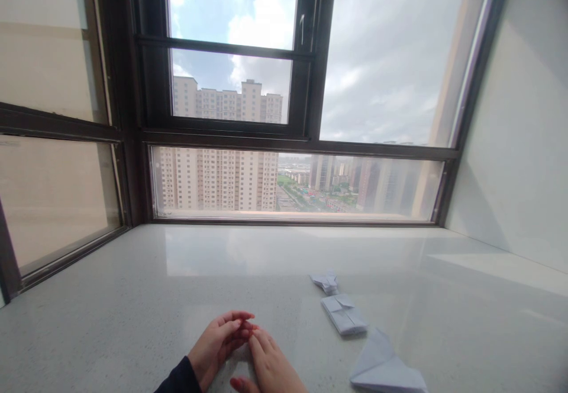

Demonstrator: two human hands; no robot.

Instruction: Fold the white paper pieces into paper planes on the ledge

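Observation:
Low in the view, my left hand rests at the sill with its fingers loosely curved and the thumb apart from the palm. Its fingertips meet those of my right hand, whose fingers are stretched out and whose thumb stands away from them. I see nothing held in either hand. To the right lie three folded white papers: a small pointed one farthest off, a rectangular one with flaps in the middle, and a larger triangular one nearest me, cut by the bottom edge.
The pale, glossy windowsill reflects the light. Behind it stands a dark window frame, with tall buildings outside. A side window bounds the left, and a white wall the right.

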